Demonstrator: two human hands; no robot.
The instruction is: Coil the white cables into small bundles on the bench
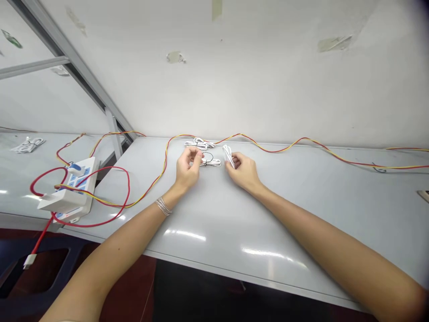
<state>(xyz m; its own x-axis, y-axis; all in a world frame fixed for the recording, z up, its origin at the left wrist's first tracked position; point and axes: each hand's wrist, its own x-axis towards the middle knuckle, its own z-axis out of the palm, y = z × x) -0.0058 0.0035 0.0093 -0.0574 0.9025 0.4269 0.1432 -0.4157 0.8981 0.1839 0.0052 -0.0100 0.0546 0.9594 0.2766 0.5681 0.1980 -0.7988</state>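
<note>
The right hand [241, 171] has its fingers curled around a folded bundle of white cable [228, 156], which stands tilted up out of the grip. The left hand [188, 169] is raised, its fingertips [197, 154] drawn together in a pinch; whether they hold anything thin is too small to tell. Between the hands, on the grey table [214, 214], lies a small white cable coil [210, 163] with a thin black loop [212, 156] rising from it, just beside the left fingertips. Just beyond the hands sits a larger white cable bundle [199, 143], and a red-and-yellow twin wire [275, 151] snakes along the table behind them. Well left of the left hand, a white power strip [69, 190] lies tangled with a red cable [90, 226]. A silver bracelet [163, 206] circles the left wrist.
</note>
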